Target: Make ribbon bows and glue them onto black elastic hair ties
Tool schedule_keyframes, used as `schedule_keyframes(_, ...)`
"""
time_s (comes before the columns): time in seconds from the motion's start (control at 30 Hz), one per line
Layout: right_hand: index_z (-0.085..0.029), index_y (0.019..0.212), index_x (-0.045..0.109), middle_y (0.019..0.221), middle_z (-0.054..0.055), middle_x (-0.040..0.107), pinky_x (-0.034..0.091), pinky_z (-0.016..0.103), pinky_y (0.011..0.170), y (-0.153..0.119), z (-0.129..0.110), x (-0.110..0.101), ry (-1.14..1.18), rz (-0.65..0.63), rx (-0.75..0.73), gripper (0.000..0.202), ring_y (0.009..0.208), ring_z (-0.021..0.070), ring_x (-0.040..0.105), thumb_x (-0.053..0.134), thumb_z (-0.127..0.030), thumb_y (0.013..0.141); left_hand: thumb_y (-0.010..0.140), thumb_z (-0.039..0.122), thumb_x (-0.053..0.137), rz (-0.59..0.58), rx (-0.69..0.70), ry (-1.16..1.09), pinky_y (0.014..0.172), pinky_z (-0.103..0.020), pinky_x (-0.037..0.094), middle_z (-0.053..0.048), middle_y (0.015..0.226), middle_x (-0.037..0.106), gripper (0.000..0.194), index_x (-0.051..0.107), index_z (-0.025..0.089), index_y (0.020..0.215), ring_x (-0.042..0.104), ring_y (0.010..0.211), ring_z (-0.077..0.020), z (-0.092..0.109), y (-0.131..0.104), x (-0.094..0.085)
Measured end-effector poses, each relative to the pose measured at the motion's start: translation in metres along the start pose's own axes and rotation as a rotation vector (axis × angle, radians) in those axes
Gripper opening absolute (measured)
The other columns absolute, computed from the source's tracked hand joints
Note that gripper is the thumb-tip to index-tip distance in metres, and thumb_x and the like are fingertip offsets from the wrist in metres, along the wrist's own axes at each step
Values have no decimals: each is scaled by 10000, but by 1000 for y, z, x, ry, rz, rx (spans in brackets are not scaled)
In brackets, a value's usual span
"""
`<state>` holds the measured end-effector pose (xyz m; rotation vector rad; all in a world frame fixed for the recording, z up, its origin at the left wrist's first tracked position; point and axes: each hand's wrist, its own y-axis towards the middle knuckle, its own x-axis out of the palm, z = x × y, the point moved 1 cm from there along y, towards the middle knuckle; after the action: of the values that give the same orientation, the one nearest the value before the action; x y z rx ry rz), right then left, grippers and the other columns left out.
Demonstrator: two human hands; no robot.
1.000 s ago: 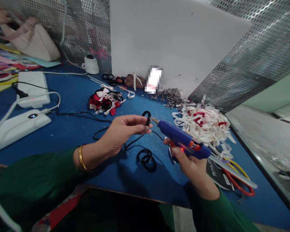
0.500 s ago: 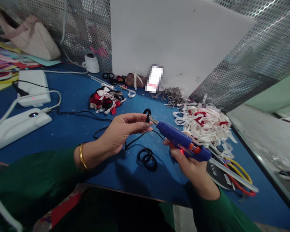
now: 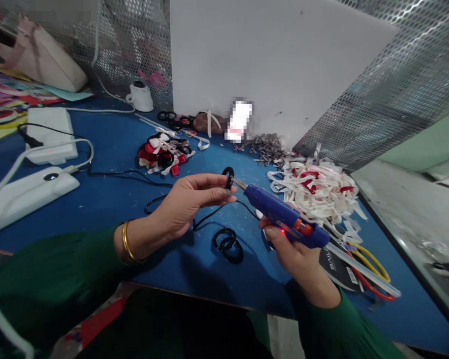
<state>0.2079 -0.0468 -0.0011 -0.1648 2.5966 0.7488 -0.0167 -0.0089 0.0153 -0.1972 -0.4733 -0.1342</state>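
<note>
White box (image 3: 51, 133), with a black plug: on the blue table (image 3: 115, 204), well left of the left fingers and beyond them. White oblong device (image 3: 32, 197), dark oval button: nearer, also left of the fingers. Heap of red, white and black bows (image 3: 164, 153): beyond the left fingers, to their left.

Left hand (image 3: 189, 199), gold bangle (image 3: 126, 242) at the wrist: thumb and fingertips nearly closed, pinching a black hair tie (image 3: 228, 174) raised above the table. Black bands (image 3: 228, 244), overlapping: on the table, on the near side of the left fingers.

Blue glue gun (image 3: 280, 212), orange parts, red light lit: metal nozzle pointing left at the hair tie, just beside the left fingertips; contact cannot be told. Right hand (image 3: 297, 259): fingers curled around the gun's handle, which they largely hide.

Grey metal clips (image 3: 269, 148), heaped: beyond the right fingers. White and red ribbon pieces (image 3: 320, 187), piled: right of the right fingers and beyond. Black card (image 3: 338, 267), translucent stick (image 3: 366, 271), red and yellow loop handles (image 3: 376, 264): right of the right fingers.
</note>
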Motion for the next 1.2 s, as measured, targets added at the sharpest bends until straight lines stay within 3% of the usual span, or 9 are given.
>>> schedule_keyframes(0.57, -242, 875, 654, 743, 4, 630, 491, 302, 595, -2, 4, 0, -115, 46, -40, 89, 633, 170, 586, 701, -317, 875, 640, 199, 894, 6, 1, 0, 885, -361, 570, -72, 882, 789, 281, 789, 145, 895, 753, 784, -198, 1, 0, 1)
schedule_keyframes(1.2, -237, 893, 640, 814, 7, 650, 468, 286, 603, 1, -5, 1, -94, -40, -10, 68, 676, 156, 609, 688, -286, 893, 673, 233, 884, 11, 132, 45, 877, -360, 578, -45, 878, 788, 252, 790, 174, 900, 753, 758, -191, -1, 0, -2)
